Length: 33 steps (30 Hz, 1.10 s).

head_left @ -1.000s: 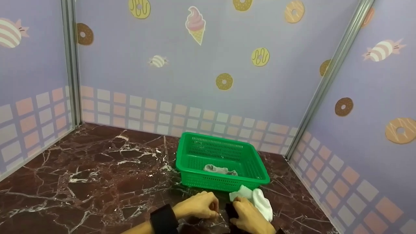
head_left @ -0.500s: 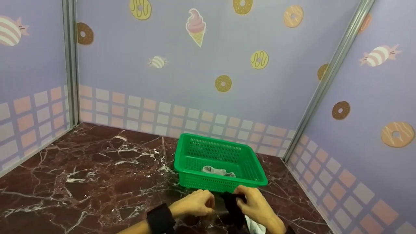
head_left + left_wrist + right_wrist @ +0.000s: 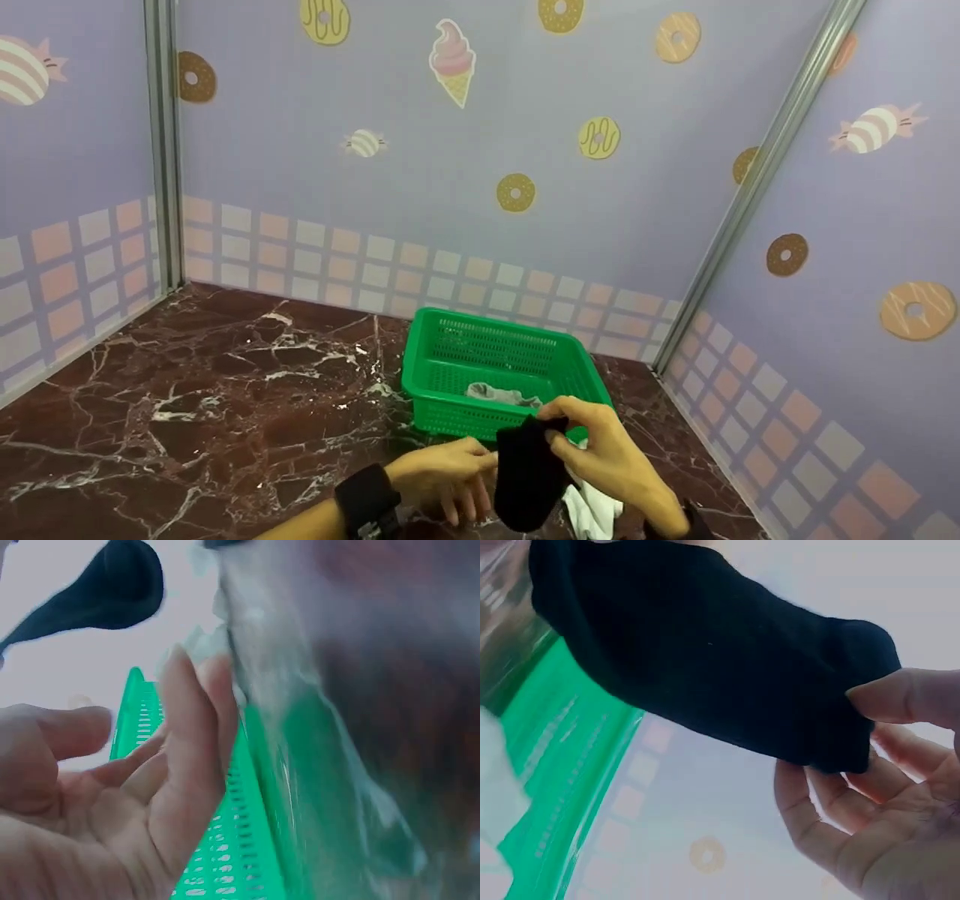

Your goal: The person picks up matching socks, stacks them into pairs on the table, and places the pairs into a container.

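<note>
A black sock [image 3: 529, 480] hangs in front of the basket, its upper end pinched between the thumb and fingers of my right hand [image 3: 611, 457]. The right wrist view has the same black sock [image 3: 720, 660] stretched lengthwise from that grip. My left hand [image 3: 446, 472] is just left of the sock; in the left wrist view its fingers [image 3: 191, 757] are loosely extended and hold nothing. White socks or cloth [image 3: 592, 510] lie on the table below my right hand, partly hidden. A grey sock [image 3: 499, 395] rests inside the green basket [image 3: 480, 416].
The basket stands on a dark red marbled tabletop [image 3: 225, 420], close to the back wall [image 3: 337, 180]. A side wall [image 3: 847, 360] bounds the right, and metal posts [image 3: 166, 150] stand at the corners.
My right hand has lifted the black sock off the table, and it now hangs at full length. The fingers of my left hand have loosened from a curl.
</note>
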Tool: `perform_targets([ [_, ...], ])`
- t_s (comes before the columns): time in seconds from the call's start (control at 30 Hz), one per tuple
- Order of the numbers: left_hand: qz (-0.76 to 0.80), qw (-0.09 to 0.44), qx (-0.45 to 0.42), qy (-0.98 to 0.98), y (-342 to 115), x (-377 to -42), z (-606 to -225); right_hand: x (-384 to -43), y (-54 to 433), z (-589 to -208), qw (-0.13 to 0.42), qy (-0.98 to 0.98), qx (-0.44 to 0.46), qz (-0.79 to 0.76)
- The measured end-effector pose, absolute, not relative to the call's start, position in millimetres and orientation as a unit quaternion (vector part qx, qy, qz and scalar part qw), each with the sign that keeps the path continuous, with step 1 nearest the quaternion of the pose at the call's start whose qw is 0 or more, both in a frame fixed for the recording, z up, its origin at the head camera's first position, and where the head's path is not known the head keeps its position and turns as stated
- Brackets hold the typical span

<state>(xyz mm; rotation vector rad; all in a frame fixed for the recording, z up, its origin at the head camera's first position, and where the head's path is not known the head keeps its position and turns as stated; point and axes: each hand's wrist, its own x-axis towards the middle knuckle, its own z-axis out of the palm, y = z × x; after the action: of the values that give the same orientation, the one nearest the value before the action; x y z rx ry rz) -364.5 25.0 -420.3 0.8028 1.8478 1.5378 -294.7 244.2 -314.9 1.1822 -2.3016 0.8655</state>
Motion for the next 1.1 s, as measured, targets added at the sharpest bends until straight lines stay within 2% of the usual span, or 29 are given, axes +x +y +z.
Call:
perform_targets([
  [0.1,0.583,0.406,0.294,0.639,26.7,-361.5,-420.3,-289.1,239.4,-310.3,0.192,-0.790,0.458,0.359],
  [0.17,0.569,0.456,0.300,0.615,30.9,-360.0,-418.9,-287.4,237.5,-308.3,0.181,-0.767,0.482,0.384],
  [0.3,0.567,0.503,0.326,0.565,37.7,-358.8,-413.4,-284.5,238.5,-306.8,0.179,-0.742,0.503,0.405],
  [0.43,0.606,0.491,0.334,0.530,39.4,-358.9,-408.2,-274.8,243.5,-307.0,0.176,-0.729,0.513,0.419],
  [0.67,0.668,0.408,0.341,0.520,35.2,-365.3,-402.2,-257.6,262.1,-311.6,0.183,-0.719,0.546,0.390],
  [0.77,0.682,0.393,0.368,0.495,32.2,-367.2,-400.7,-257.0,276.4,-320.6,0.183,-0.707,0.564,0.386],
  [0.9,0.678,0.391,0.400,0.477,26.3,-369.5,-396.7,-258.9,301.1,-335.6,0.142,-0.708,0.550,0.421],
  [1.1,0.660,0.416,0.422,0.463,19.9,-372.5,-390.7,-259.4,336.7,-350.8,0.070,-0.732,0.477,0.482],
])
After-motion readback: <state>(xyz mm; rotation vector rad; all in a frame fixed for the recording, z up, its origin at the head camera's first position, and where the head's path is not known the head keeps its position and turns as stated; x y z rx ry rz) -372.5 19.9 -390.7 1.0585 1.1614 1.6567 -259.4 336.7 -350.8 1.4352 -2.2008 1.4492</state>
